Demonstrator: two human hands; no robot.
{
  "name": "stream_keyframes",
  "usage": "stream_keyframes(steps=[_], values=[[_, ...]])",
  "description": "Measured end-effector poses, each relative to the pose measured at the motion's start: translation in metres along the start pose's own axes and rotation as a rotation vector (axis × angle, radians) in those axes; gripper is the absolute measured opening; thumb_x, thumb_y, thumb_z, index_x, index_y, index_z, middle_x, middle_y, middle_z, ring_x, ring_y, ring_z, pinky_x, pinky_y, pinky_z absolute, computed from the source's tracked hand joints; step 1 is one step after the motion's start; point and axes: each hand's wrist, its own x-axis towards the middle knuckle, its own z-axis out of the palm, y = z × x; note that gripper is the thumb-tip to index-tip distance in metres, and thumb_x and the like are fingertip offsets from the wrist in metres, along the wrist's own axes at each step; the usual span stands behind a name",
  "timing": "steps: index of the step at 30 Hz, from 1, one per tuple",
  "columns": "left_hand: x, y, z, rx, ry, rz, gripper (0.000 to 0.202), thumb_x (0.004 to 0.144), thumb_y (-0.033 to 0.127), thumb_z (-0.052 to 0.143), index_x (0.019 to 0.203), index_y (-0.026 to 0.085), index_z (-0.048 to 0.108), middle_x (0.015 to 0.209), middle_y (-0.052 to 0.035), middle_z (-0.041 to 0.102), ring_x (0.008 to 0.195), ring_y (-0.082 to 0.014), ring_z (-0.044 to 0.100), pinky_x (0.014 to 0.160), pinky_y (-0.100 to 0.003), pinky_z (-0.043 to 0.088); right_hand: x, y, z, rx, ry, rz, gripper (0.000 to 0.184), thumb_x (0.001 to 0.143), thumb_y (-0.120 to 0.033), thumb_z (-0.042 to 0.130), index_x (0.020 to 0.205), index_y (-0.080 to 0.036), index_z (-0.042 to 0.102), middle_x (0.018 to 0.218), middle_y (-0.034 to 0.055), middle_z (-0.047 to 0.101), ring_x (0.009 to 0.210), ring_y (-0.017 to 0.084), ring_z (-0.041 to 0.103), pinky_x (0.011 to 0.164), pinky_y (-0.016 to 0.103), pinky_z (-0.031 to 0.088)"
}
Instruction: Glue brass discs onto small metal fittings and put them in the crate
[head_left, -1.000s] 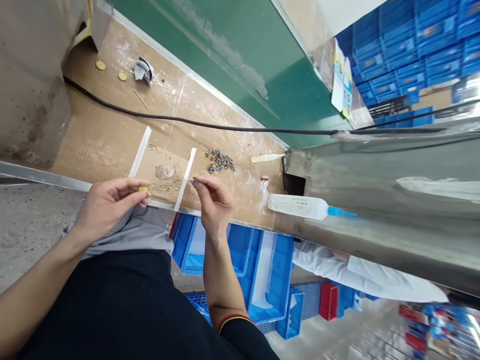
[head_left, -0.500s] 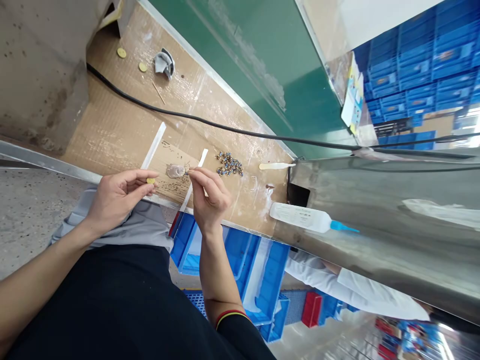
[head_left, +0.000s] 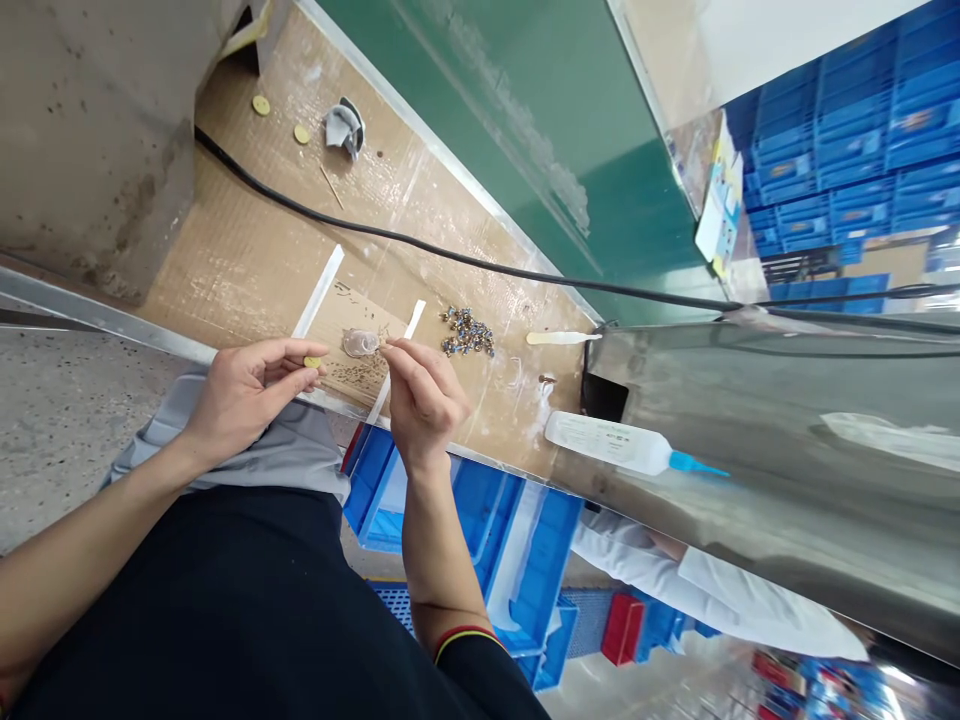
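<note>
My left hand (head_left: 244, 395) pinches a small yellow disc (head_left: 312, 362) between thumb and fingers at the near edge of the cardboard-covered bench (head_left: 240, 260). My right hand (head_left: 420, 395) is closed in a pinch on a tiny part I cannot make out, its fingertips touching a clear blob of glue (head_left: 361, 343) on a cardboard scrap. A pile of small metal pieces (head_left: 466, 331) lies just right of that hand.
A black cable (head_left: 420, 250) crosses the bench. A white glue bottle with a blue tip (head_left: 622, 445) lies at the right by a steel cover (head_left: 787, 430). Two yellow discs (head_left: 261, 104) and crumpled scrap (head_left: 343, 126) sit at the far left. Blue crates (head_left: 480, 530) stand below.
My right hand has moved left from beside the white strip to the glue blob. The left hand keeps its pinch on the yellow disc. The view has shifted slightly.
</note>
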Motion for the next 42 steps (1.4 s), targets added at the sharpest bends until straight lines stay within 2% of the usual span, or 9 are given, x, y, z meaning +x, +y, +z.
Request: stream_keyframes(steps=[4,10,15,19,27,33,42], values=[[0.0,-0.001,0.0,-0.02,-0.002,-0.003,0.03,0.099,0.039,0.089,0.126,0.028,0.092,0.102,-0.0034,0.09,0.09,-0.0216,0.086,0.085,-0.031,0.075,0.002,-0.002,0.0,-0.011,0.015,-0.047,0.042,0.114,-0.012,0.066,0.141,-0.04,0.082,0.128,0.0036,0.088,0.119,0.024,0.086,0.104,0.044,0.072],[-0.001,-0.001,0.0,-0.029,-0.008,0.007,0.028,0.099,0.034,0.088,0.126,0.028,0.092,0.102,-0.0021,0.09,0.091,-0.0193,0.086,0.085,-0.027,0.073,0.004,-0.003,0.0,-0.09,0.025,-0.068,0.031,0.115,-0.015,0.067,0.13,-0.034,0.085,0.124,0.0059,0.089,0.113,0.024,0.087,0.099,0.044,0.075],[0.0,-0.002,0.0,-0.04,-0.013,-0.002,0.03,0.1,0.037,0.089,0.128,0.028,0.091,0.104,-0.003,0.09,0.091,-0.0199,0.086,0.085,-0.029,0.074,0.008,-0.006,-0.001,-0.002,0.056,0.097,0.022,0.116,-0.026,0.068,0.12,-0.035,0.088,0.119,0.0035,0.089,0.112,0.025,0.087,0.101,0.047,0.074],[0.0,-0.003,0.0,-0.053,-0.012,0.0,0.03,0.1,0.036,0.089,0.128,0.026,0.091,0.103,-0.004,0.09,0.09,-0.0204,0.086,0.085,-0.03,0.074,0.011,-0.005,0.0,0.091,0.078,0.184,0.018,0.114,-0.027,0.072,0.118,-0.035,0.088,0.117,0.0015,0.089,0.114,0.024,0.086,0.107,0.047,0.071],[0.0,-0.003,0.0,-0.034,-0.012,0.019,0.029,0.102,0.035,0.089,0.128,0.025,0.091,0.103,-0.0028,0.09,0.091,-0.0181,0.086,0.084,-0.025,0.072,0.015,-0.004,0.005,0.091,0.07,0.125,0.02,0.113,-0.019,0.072,0.116,-0.031,0.088,0.116,0.0017,0.09,0.112,0.021,0.087,0.102,0.039,0.071],[0.0,-0.003,-0.001,-0.02,-0.016,0.022,0.027,0.102,0.034,0.088,0.128,0.027,0.091,0.102,-0.002,0.09,0.089,-0.0177,0.086,0.084,-0.025,0.071,0.016,-0.005,0.003,0.034,0.05,0.132,0.019,0.115,-0.026,0.07,0.115,-0.03,0.088,0.115,0.0033,0.09,0.11,0.023,0.087,0.102,0.042,0.072],[0.0,-0.005,-0.002,-0.035,-0.024,0.015,0.029,0.103,0.036,0.089,0.131,0.027,0.091,0.105,-0.0023,0.09,0.091,-0.0167,0.086,0.085,-0.023,0.07,0.019,-0.006,0.004,-0.037,0.099,0.043,0.019,0.114,-0.02,0.07,0.116,-0.029,0.087,0.114,0.0037,0.089,0.107,0.021,0.087,0.096,0.04,0.072]])
